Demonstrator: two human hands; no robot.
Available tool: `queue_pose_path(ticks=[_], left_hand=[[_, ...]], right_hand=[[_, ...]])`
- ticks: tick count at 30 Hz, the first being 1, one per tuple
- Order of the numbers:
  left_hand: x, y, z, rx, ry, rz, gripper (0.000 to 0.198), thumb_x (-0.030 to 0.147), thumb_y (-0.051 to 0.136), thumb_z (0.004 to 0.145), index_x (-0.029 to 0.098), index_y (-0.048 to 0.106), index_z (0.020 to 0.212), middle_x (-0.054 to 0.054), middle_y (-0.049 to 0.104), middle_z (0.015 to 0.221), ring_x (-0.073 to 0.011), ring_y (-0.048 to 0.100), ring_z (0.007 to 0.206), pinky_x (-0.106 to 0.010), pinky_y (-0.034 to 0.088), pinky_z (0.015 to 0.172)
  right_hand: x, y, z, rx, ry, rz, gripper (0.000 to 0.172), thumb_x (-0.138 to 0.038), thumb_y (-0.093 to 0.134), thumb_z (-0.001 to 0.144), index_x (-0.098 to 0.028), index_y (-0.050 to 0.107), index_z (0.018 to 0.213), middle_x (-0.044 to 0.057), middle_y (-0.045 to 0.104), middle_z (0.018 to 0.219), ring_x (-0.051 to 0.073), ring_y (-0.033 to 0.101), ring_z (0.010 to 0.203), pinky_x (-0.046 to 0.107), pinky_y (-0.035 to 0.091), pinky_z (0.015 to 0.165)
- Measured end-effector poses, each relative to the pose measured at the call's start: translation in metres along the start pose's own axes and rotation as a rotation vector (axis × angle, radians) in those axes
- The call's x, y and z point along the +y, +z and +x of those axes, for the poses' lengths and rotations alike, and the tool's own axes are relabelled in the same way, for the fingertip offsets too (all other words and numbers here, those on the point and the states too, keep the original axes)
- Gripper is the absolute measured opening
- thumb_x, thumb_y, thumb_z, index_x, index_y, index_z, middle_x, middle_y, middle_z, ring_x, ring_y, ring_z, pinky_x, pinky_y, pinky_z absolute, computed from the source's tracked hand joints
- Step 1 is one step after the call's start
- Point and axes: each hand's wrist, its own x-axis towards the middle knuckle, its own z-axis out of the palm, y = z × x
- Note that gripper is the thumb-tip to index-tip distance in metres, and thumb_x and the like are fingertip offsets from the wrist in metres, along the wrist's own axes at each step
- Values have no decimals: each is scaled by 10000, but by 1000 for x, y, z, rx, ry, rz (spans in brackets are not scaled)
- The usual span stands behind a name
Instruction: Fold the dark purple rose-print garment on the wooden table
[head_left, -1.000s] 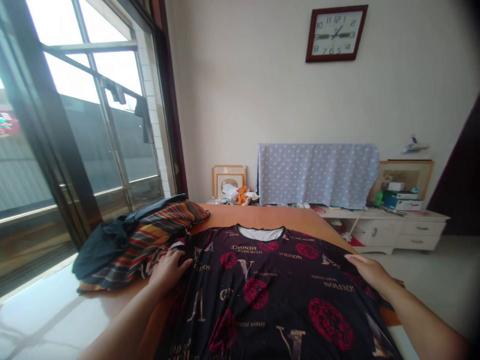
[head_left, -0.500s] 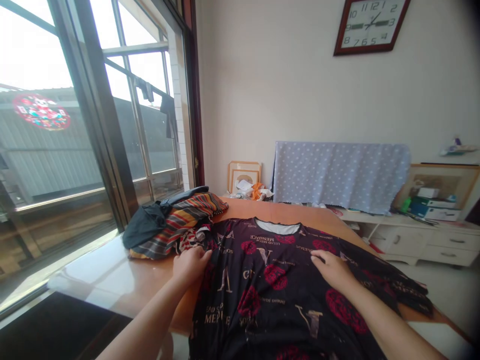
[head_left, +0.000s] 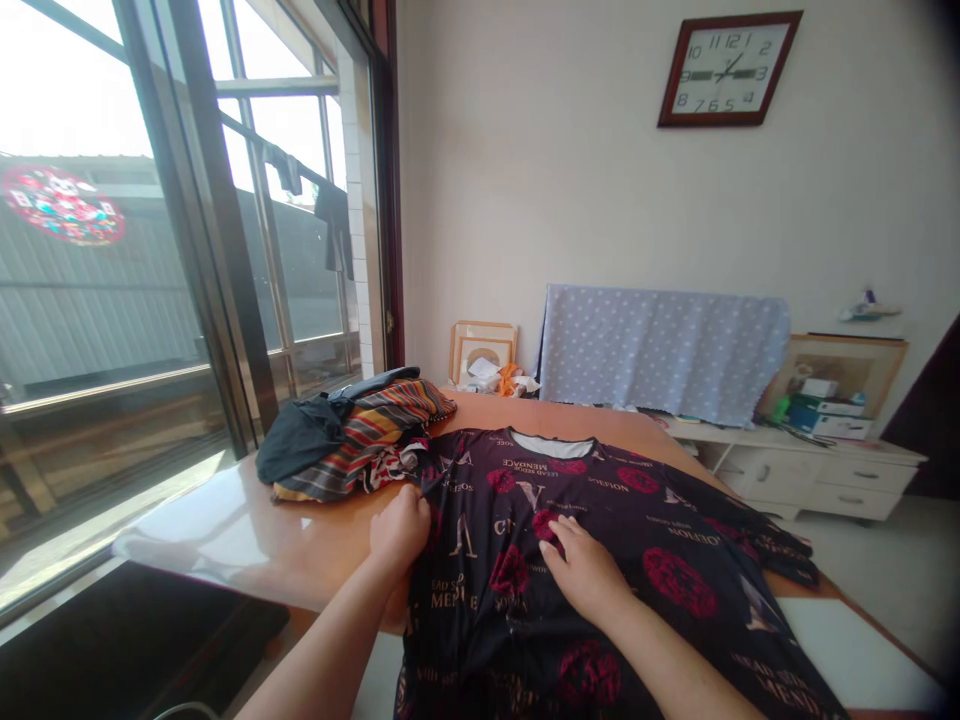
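Black and red-patterned, the shirt point(head_left: 484, 555) lies spread on the near table point(head_left: 487, 408), the left hand point(head_left: 401, 530) curled at its left edge, pinching or not I can't tell, the right hand point(head_left: 589, 575) loosely spread mid-cloth, where light, flat strokes should smooth best

Shirt point(head_left: 480, 640) is lying on the desk point(head_left: 330, 540). Clothes pile point(head_left: 360, 435) is just left of the shirt, window point(head_left: 210, 240) further left. Behind the shirt and off to its right there's a cabinet point(head_left: 847, 480), draped cloth point(head_left: 660, 350) above that, wall clock point(head_left: 729, 72) higher up. Left hand point(head_left: 401, 525) is at the shirt's left edge, right hand point(head_left: 589, 568) on top of the shirt.
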Motion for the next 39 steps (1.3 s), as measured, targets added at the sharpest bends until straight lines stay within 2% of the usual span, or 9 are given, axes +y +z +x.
queue_pose_path(ticks=[3, 6, 12, 18, 23, 27, 31, 35, 39], left_hand=[[-1, 2, 0, 30, -52, -85, 296, 401, 316, 950, 233, 543, 1040, -124, 722, 1075, -287, 684, 963, -362, 455, 743], [-6, 0, 2, 35, -78, -98, 294, 400, 294, 964, 231, 521, 1046, -133, 719, 1081, -282, 688, 958, -350, 457, 721], [-38, -14, 18, 0, 5, 58, 290, 375, 293, 971, 227, 518, 1079, -129, 731, 1053, -280, 701, 930, -349, 467, 725], [-64, -25, 26, -4, 70, 191, 294, 438, 374, 951, 232, 547, 1067, -122, 717, 1126, -284, 690, 992, -345, 466, 756], [-47, -31, 11, 57, 125, 254, 290, 418, 434, 930, 232, 575, 1101, -113, 687, 1197, -298, 648, 1076, -412, 444, 872], [-25, -22, -3, 177, 303, 243, 342, 396, 406, 953, 231, 607, 1176, -124, 625, 1282, -297, 572, 1183, -437, 408, 960], [-19, -1, -9, 13, 549, 125, 524, 553, 371, 963, 274, 538, 1374, -90, 518, 1460, -268, 463, 1341, -409, 345, 1087], [-26, 8, -7, -138, 518, 118, 679, 691, 360, 916, 279, 505, 1436, -73, 414, 1558, -287, 325, 1454, -435, 242, 1175], [-25, 2, -2, -142, 486, 111, 661, 690, 417, 893, 277, 549, 1391, -87, 463, 1521, -294, 379, 1420, -426, 280, 1155]], right_hand=[[2, 10, -6, -71, 41, -82, 676, -491, 405, 945, -97, 427, 1493, 160, 326, 1584, 305, 245, 1486, 438, 206, 1198], [3, 11, -10, -123, 59, -100, 735, -548, 355, 953, -111, 329, 1544, 134, 233, 1623, 300, 163, 1510, 451, 153, 1214], [4, 7, -11, -174, 79, -116, 802, -597, 333, 944, -117, 224, 1577, 127, 111, 1649, 294, 111, 1520, 429, 123, 1219], [3, 7, -12, -193, 89, -134, 800, -607, 306, 948, -123, 218, 1579, 144, 101, 1648, 297, 95, 1521, 435, 104, 1216], [1, 7, -12, -200, 85, -140, 781, -611, 276, 956, -148, 216, 1582, 135, 113, 1649, 286, 85, 1523, 435, 90, 1215], [0, 6, -12, -213, 87, -142, 776, -617, 279, 956, -161, 223, 1581, 129, 102, 1651, 286, 79, 1524, 431, 80, 1216], [-1, 4, -13, -220, 109, -144, 782, -634, 272, 954, -168, 227, 1580, 123, 94, 1652, 286, 73, 1524, 433, 78, 1217], [1, 2, -18, -217, 114, -120, 796, -650, 273, 948, -169, 230, 1580, 121, 100, 1651, 291, 79, 1523, 452, 84, 1219], [11, -4, -16, -236, 92, -31, 810, -683, 336, 919, -193, 297, 1562, 102, 146, 1648, 294, 114, 1519, 449, 129, 1219]])
